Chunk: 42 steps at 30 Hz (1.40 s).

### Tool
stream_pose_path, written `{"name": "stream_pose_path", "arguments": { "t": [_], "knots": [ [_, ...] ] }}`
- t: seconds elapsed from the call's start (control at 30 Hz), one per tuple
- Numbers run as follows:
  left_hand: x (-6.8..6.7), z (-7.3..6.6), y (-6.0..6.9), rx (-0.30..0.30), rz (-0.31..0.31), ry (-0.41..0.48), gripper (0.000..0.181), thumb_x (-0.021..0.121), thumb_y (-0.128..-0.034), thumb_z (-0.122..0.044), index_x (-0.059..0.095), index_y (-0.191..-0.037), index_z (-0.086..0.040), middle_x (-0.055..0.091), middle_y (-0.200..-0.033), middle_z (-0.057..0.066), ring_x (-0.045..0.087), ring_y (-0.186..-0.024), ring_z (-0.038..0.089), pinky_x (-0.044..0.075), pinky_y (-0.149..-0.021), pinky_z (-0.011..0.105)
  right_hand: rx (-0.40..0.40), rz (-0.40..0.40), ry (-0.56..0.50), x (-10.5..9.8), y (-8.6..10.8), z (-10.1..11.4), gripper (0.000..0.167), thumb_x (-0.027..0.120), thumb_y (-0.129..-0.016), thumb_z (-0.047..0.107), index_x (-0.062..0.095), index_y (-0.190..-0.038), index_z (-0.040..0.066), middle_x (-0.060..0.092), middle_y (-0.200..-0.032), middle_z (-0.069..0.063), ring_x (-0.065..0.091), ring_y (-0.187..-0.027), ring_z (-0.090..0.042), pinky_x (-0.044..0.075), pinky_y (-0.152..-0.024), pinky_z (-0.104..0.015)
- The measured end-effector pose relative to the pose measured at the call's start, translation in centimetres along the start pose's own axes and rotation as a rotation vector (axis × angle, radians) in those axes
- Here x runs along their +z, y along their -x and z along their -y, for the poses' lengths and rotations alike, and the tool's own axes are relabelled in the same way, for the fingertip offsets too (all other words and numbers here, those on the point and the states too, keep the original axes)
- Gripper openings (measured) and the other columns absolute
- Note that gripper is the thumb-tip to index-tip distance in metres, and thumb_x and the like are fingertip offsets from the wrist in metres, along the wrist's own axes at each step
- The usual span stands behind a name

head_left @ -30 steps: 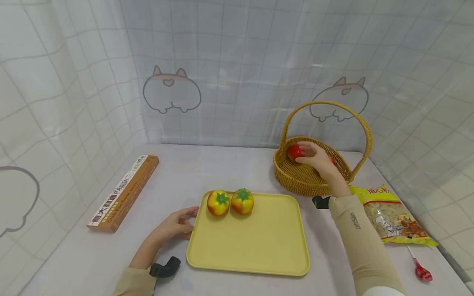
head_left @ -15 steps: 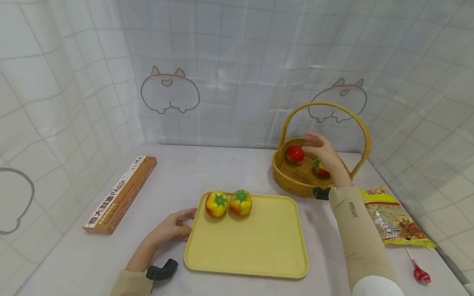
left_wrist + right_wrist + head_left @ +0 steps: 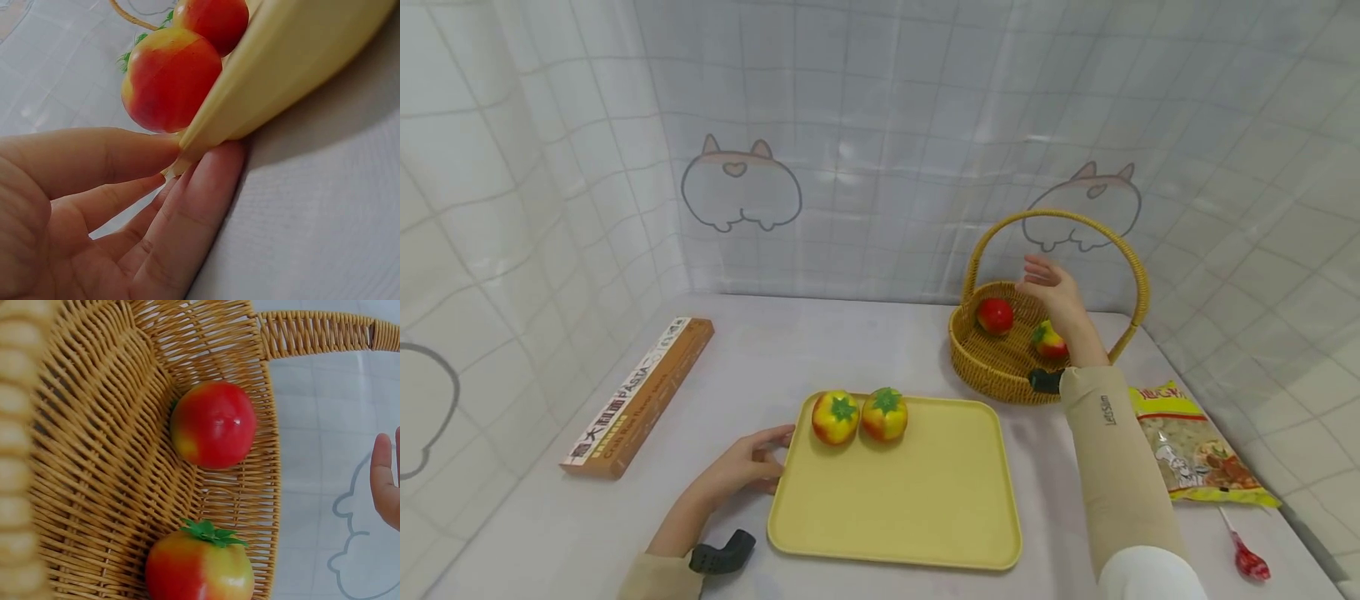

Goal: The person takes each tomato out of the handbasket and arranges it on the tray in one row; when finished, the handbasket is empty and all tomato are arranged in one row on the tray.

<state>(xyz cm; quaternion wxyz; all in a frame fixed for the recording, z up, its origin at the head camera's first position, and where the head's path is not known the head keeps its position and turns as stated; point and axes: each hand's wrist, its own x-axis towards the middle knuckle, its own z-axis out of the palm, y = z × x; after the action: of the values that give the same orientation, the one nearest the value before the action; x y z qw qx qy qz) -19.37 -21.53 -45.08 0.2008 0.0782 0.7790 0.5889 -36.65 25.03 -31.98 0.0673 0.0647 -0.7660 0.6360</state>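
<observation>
My left hand (image 3: 741,471) pinches the left rim of the yellow tray (image 3: 925,500); in the left wrist view, thumb and fingers (image 3: 206,194) lie on both sides of that rim. Two red-and-yellow fruits (image 3: 835,417) (image 3: 884,414) stand side by side at the tray's upper left. Above the wicker basket (image 3: 992,377) my right hand (image 3: 1060,300) is raised under the handle, fingers loosely bent and holding nothing. Inside the basket lie a red fruit (image 3: 215,425) and a red-and-yellow one with green leaves (image 3: 200,569), apart from each other.
A long pasta box (image 3: 640,400) lies at the left. At the right are a yellow noodle bag (image 3: 1198,450) and a red lollipop (image 3: 1251,562). The basket's tall handle (image 3: 1060,213) arches over it, and a tiled-pattern curtain (image 3: 865,125) stands behind.
My right hand has let go of the red fruit, which stays in the basket, and has risen away toward the back right. My left hand keeps its hold on the tray.
</observation>
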Motion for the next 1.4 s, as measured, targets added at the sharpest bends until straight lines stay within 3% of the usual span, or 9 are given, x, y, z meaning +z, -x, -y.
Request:
{"name": "stream_pose_path", "arguments": {
  "t": [0.27,0.47,0.57,0.87,1.07,1.23,1.4],
  "knots": [
    [0.1,0.2,0.4,-0.036,-0.018,-0.015,0.067,0.065,-0.0789,-0.008,0.036,-0.139,0.001,0.050,-0.124,0.019,0.058,-0.068,0.019,0.054,-0.065,0.031,-0.007,-0.026,-0.105,0.4,-0.2,0.3,0.058,0.061,-0.085,0.004,0.039,-0.139,0.009,0.036,-0.140,-0.012,0.036,-0.125,-0.025,0.031,-0.105,-0.037],
    [0.2,0.5,0.7,-0.030,-0.002,-0.004,0.067,0.065,-0.0794,-0.008,0.035,-0.139,0.002,0.051,-0.123,0.018,0.059,-0.068,0.019,0.054,-0.066,0.030,-0.036,-0.061,-0.170,0.8,0.2,1.1,0.054,0.059,-0.084,-0.004,0.045,-0.134,0.007,0.047,-0.124,-0.003,0.039,-0.119,-0.025,0.042,-0.085,-0.017],
    [0.3,0.5,0.8,-0.025,0.000,-0.011,0.067,0.064,-0.0793,-0.008,0.035,-0.139,0.003,0.051,-0.123,0.019,0.059,-0.068,0.019,0.053,-0.065,0.030,-0.035,-0.073,-0.169,0.7,0.2,0.8,0.053,0.059,-0.084,-0.003,0.046,-0.134,0.006,0.048,-0.121,-0.001,0.040,-0.117,-0.023,0.043,-0.081,-0.014],
    [0.3,0.5,0.8,-0.021,-0.005,0.000,0.067,0.064,-0.0789,-0.007,0.036,-0.139,0.001,0.050,-0.124,0.019,0.059,-0.068,0.018,0.054,-0.065,0.031,-0.030,-0.091,-0.079,-0.9,-1.2,-2.6,0.055,0.061,-0.086,0.004,0.043,-0.138,0.011,0.048,-0.127,0.000,0.035,-0.125,-0.027,0.034,-0.102,-0.032],
    [0.3,0.5,0.6,-0.021,-0.014,-0.004,0.066,0.064,-0.0794,-0.007,0.036,-0.139,0.000,0.049,-0.125,0.020,0.059,-0.069,0.019,0.054,-0.066,0.031,0.074,-0.061,0.030,-2.6,-1.2,-3.6,0.060,0.060,-0.087,0.010,0.037,-0.142,0.013,0.033,-0.145,-0.011,0.025,-0.133,-0.028,0.023,-0.108,-0.049],
    [0.3,0.3,0.3,-0.028,-0.018,-0.001,0.066,0.064,-0.0797,-0.008,0.036,-0.139,0.000,0.049,-0.125,0.020,0.059,-0.070,0.020,0.054,-0.067,0.031,0.148,0.005,0.118,-3.7,-0.9,-4.1,0.060,0.057,-0.090,0.009,0.030,-0.144,0.007,0.022,-0.149,-0.020,0.016,-0.137,-0.034,0.021,-0.109,-0.049],
    [0.2,-0.1,0.0,-0.032,-0.032,-0.004,0.067,0.064,-0.0791,-0.008,0.036,-0.139,0.000,0.050,-0.125,0.020,0.059,-0.069,0.020,0.054,-0.067,0.031,0.241,0.093,0.136,-4.3,-0.4,-4.3,0.063,0.055,-0.091,0.011,0.024,-0.145,0.004,0.014,-0.151,-0.020,0.018,-0.136,-0.037,0.021,-0.110,-0.048]
  ]
}}
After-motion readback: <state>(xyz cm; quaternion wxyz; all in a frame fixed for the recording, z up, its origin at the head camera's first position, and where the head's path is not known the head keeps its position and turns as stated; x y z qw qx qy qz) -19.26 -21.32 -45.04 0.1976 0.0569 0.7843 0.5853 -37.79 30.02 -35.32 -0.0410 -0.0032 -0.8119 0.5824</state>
